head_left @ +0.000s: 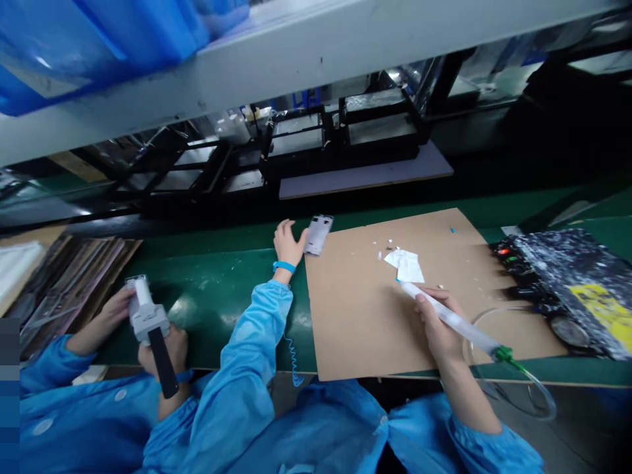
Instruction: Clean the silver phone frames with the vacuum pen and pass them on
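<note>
My left hand (289,243), in a blue wrist strap (283,266), is stretched out over the green bench with its fingers apart. Its thumb is right beside a grey phone frame (320,234), at the far left corner of a cardboard sheet (355,309); whether they touch I cannot tell. My right hand (440,326) is wrapped round a dispensing syringe (461,324) with a green fitting and a clear hose. The syringe's blue tip points down and left, close to white paper pieces (409,266) on the cardboard.
To the right stands a speckled control box (577,283) with knobs and a gauge. A co-worker's hands (165,349) at the left hold a grey tool with a black handle (157,336). Stacked boards (83,283) lie beyond them. A shelf beam (316,56) crosses above.
</note>
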`<state>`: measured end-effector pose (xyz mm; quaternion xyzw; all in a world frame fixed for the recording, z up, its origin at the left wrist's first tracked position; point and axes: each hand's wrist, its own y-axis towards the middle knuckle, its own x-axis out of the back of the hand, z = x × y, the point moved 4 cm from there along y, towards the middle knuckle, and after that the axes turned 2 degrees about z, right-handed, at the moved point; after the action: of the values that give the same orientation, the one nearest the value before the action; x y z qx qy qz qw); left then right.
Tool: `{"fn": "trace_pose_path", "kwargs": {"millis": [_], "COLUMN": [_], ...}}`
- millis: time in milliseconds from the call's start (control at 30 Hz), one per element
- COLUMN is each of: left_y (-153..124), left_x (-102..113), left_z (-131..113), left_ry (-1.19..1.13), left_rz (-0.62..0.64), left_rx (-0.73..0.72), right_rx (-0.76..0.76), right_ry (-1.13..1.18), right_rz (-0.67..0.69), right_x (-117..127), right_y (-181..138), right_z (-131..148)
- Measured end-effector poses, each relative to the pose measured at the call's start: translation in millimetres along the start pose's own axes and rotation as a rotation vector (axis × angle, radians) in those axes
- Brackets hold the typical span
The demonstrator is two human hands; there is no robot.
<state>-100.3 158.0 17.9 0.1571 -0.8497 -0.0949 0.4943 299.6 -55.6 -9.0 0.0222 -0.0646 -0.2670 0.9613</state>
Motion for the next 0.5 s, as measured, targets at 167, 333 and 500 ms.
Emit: {"fn": "trace_pose_path", "kwargs": {"millis": [167, 333, 500], "left_y": [-10, -39, -70], "left_x": [4, -4, 1], "left_z": [18, 11, 9], "left_ry": [-0.007, -0.005, 0.010], "left_rz": [0.008, 0.053, 0.045], "left_rx": [0.010, -0.016, 0.021], "right_rx": [0.022, 0.066, 0.079], "right_ry": [0.000, -0.014, 0.006], "right_rz": [0.045, 0.071, 0.066], "right_x": [0, -3, -8], "right_y": [0, 0, -5], "right_z": [-5, -13, -6]}}
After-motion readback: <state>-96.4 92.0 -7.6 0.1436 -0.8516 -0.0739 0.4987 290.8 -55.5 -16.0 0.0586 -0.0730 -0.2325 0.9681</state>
